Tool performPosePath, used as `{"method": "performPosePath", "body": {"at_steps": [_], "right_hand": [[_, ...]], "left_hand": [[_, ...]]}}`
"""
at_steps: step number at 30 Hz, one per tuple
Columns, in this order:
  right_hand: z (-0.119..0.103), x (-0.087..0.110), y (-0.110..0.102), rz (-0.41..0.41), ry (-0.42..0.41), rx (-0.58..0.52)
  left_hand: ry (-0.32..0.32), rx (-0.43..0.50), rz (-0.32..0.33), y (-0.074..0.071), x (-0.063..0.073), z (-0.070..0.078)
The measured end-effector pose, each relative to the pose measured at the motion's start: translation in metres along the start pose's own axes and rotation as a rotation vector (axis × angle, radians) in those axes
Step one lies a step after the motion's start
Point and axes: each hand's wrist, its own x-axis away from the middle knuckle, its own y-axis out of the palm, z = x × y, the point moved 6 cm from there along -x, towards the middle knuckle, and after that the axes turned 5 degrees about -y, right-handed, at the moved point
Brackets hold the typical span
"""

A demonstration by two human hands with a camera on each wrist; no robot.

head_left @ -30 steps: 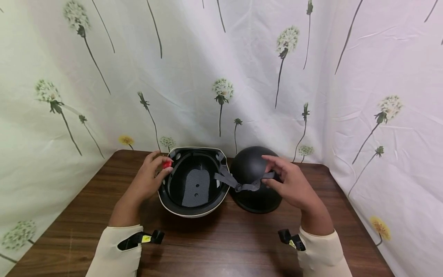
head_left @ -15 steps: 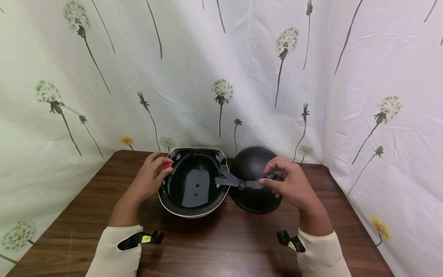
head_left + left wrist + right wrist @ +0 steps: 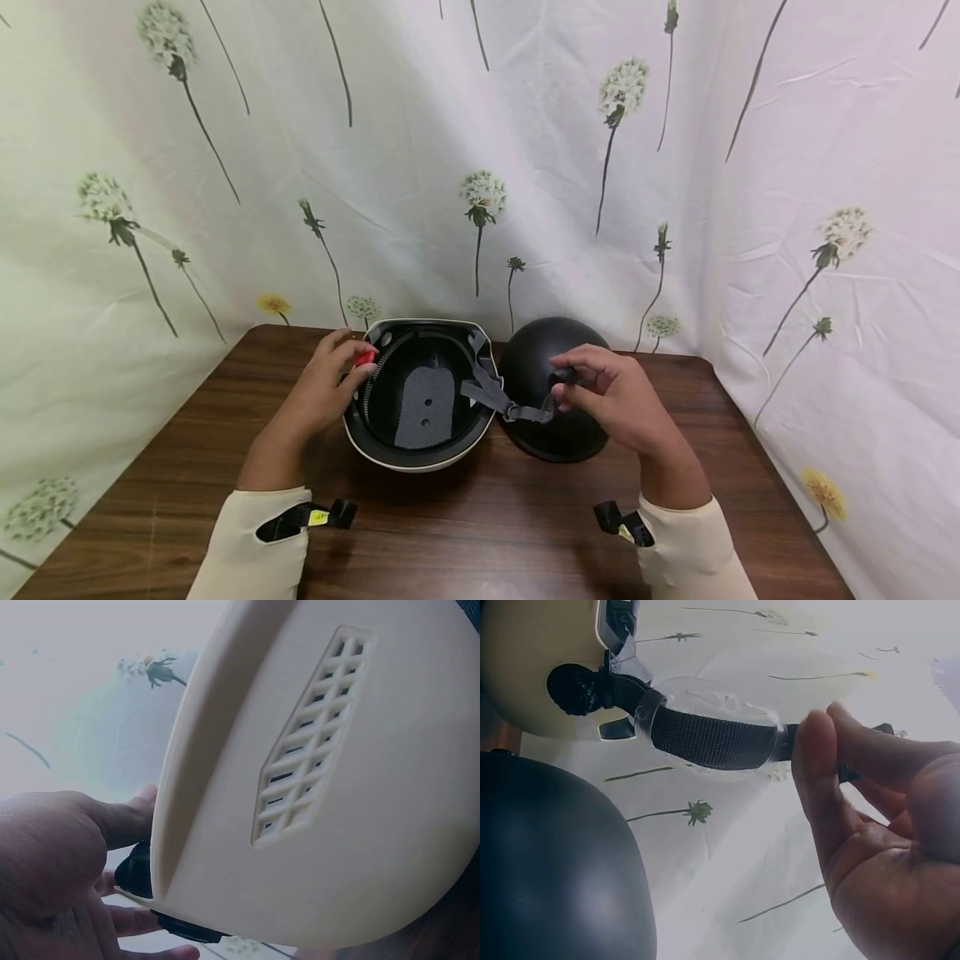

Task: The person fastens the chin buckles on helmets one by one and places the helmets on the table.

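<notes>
A cream helmet (image 3: 442, 462) lies upside down on the table, its black padded inside facing up. At its left rim my left hand (image 3: 327, 375) pinches a small red piece (image 3: 365, 358) between thumb and fingers. The left wrist view shows the helmet's vented outer shell (image 3: 390, 825) beside that hand. From the helmet's right side runs a grey chin strap (image 3: 487, 392) with a clear sleeve (image 3: 742, 712) round it. My right hand (image 3: 611, 392) pinches the strap's far end, holding it above a black dome-shaped helmet (image 3: 536, 346). The fingers partly hide that strap end.
The black helmet sits dome up, right beside the cream one, near the table's back edge. A dark wooden table (image 3: 450, 550) lies under both. White cloth (image 3: 420, 208) printed with dandelions hangs behind and at the sides.
My right hand has moved left toward the cream helmet, its fingers closing on the strap end. The strap was pulled straighter half a second ago and now sags. My left hand stays put.
</notes>
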Motion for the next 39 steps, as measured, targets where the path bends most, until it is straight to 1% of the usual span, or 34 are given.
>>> {"method": "performPosePath", "body": {"at_steps": [4, 6, 10, 13, 16, 22, 27, 32, 39], "right_hand": [[0.000, 0.000, 0.000, 0.051, 0.023, -0.016], [-0.001, 0.001, 0.000, 0.072, 0.019, -0.011], [-0.004, 0.001, 0.002, 0.091, -0.028, 0.063], [-0.007, -0.001, 0.005, 0.086, -0.091, 0.092], [-0.008, -0.003, 0.007, 0.067, -0.134, 0.090], [-0.010, -0.002, 0.010, 0.025, -0.160, 0.116], [-0.008, -0.008, 0.017, 0.008, -0.166, 0.134], [-0.002, -0.017, 0.028, 0.021, -0.143, 0.134], [0.004, -0.034, 0.044, 0.111, -0.023, 0.047]], "left_hand": [[0.003, 0.001, -0.001, -0.001, 0.000, -0.001], [0.008, 0.003, -0.003, -0.001, 0.000, -0.001], [0.022, 0.007, -0.004, -0.001, 0.000, 0.000], [0.029, 0.010, 0.003, -0.002, 0.000, 0.001], [0.032, 0.008, 0.011, -0.002, -0.001, 0.001], [0.052, 0.012, 0.002, 0.003, -0.004, 0.002], [0.055, 0.034, 0.003, 0.004, -0.004, 0.002], [0.048, 0.031, 0.007, 0.000, -0.001, 0.001], [0.044, 0.024, 0.004, -0.002, -0.001, -0.001]]}}
